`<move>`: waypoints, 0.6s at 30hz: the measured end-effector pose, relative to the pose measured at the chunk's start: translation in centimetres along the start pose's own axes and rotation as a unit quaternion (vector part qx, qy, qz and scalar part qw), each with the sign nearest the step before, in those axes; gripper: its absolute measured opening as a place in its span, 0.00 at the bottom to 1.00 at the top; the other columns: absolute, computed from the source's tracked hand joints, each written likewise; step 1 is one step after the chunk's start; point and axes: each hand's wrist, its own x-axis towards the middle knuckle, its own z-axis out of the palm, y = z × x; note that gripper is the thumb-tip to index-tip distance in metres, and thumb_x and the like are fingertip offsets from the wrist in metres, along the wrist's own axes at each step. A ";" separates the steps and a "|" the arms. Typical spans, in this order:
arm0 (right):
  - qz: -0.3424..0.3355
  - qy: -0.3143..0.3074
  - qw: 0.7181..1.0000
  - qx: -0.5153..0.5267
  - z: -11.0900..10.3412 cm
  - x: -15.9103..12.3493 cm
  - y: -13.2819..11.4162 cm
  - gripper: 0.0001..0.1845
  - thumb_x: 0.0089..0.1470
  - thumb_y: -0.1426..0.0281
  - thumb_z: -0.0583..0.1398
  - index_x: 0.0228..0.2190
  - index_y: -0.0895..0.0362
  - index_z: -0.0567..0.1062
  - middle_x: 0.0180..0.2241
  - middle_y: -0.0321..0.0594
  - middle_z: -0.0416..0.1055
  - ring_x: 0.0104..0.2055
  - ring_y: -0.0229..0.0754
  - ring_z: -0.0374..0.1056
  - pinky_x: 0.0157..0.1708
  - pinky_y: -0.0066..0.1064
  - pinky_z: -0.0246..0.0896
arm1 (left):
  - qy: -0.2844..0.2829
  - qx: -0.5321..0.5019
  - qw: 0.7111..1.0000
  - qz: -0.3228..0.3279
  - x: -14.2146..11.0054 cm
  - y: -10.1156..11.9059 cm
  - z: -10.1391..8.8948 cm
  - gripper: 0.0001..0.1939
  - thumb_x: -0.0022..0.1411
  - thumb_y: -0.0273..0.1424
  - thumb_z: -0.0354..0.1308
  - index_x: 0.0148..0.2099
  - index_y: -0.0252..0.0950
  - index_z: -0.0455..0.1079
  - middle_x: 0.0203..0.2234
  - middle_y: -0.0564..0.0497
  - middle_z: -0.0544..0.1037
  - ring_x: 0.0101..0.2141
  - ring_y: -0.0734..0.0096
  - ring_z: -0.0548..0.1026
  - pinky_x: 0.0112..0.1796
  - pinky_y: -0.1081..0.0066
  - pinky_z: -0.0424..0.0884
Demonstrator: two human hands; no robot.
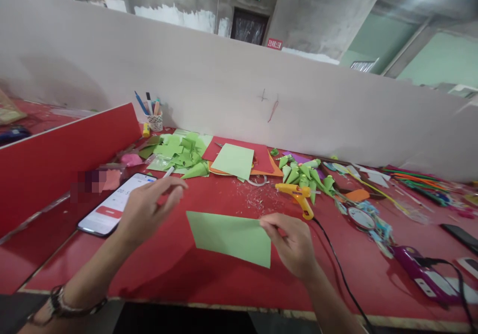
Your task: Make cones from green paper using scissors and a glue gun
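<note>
My right hand point(293, 244) pinches the right edge of a light green paper sheet point(229, 237) and holds it just above the red table point(179, 279). My left hand point(149, 209) is closed around a thin white pen point(169, 171), whose tip points up and away, left of the sheet. The left hand hovers beside a phone point(112, 204) lying on the table with its screen lit.
A yellow glue gun point(298, 197) with a black cord lies right of the sheet. Green paper cones point(306, 174), green scraps point(179, 152), red and green sheets point(239, 160) and a pen cup point(154, 120) sit further back. A red divider point(56, 160) stands left, a white wall behind.
</note>
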 end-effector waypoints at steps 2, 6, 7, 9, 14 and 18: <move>0.003 -0.008 1.000 0.012 0.4 0.2 0.1 0.09 0.55 0.71 0.53 0.25 0.55 0.70 0.22 0.35 0.70 0.24 0.34 0.65 0.25 0.24 0.57 | -0.115 -0.093 0.988 0.049 0.0 1.8 -0.4 0.13 0.61 0.34 0.44 0.44 0.40 0.65 0.34 0.51 0.75 0.33 0.71 0.72 0.31 0.75 0.64; -0.025 0.003 1.000 -0.014 0.8 0.8 0.4 0.10 0.55 0.71 0.51 0.27 0.56 0.71 0.24 0.38 0.69 0.28 0.37 0.65 0.29 0.27 0.59 | -0.208 -0.063 0.965 0.148 -0.3 3.8 0.4 0.14 0.61 0.35 0.46 0.29 0.39 0.70 0.18 0.55 0.73 0.23 0.74 0.69 0.24 0.77 0.60; -0.041 0.013 0.998 -0.051 0.9 1.1 0.3 0.09 0.55 0.71 0.51 0.29 0.56 0.71 0.27 0.39 0.69 0.31 0.38 0.64 0.33 0.30 0.59 | -0.198 -0.036 0.966 0.163 -0.4 4.0 0.8 0.16 0.62 0.34 0.45 0.27 0.38 0.70 0.16 0.55 0.72 0.21 0.74 0.68 0.23 0.76 0.59; -0.080 0.017 0.985 -0.151 1.2 1.6 0.0 0.09 0.54 0.72 0.52 0.33 0.55 0.72 0.34 0.41 0.68 0.37 0.41 0.63 0.43 0.37 0.54 | -0.160 0.018 0.968 0.190 -0.5 4.3 1.7 0.17 0.63 0.33 0.44 0.26 0.37 0.69 0.14 0.55 0.71 0.18 0.75 0.66 0.23 0.74 0.57; -0.201 -0.091 0.946 -0.236 2.6 2.4 -1.3 0.09 0.52 0.74 0.50 0.25 0.57 0.68 0.24 0.37 0.65 0.28 0.37 0.58 0.37 0.33 0.51 | -0.092 0.076 0.961 0.251 -0.6 5.7 3.0 0.20 0.63 0.31 0.42 0.20 0.35 0.62 0.11 0.56 0.67 0.13 0.78 0.61 0.22 0.72 0.54; -0.198 -0.087 0.955 -0.203 3.1 2.2 -1.3 0.11 0.48 0.76 0.50 0.18 0.56 0.64 0.16 0.33 0.59 0.21 0.35 0.51 0.23 0.29 0.43 | -0.071 0.062 0.962 0.255 -0.7 6.4 3.0 0.20 0.63 0.30 0.42 0.19 0.35 0.60 0.09 0.58 0.65 0.12 0.79 0.59 0.21 0.73 0.53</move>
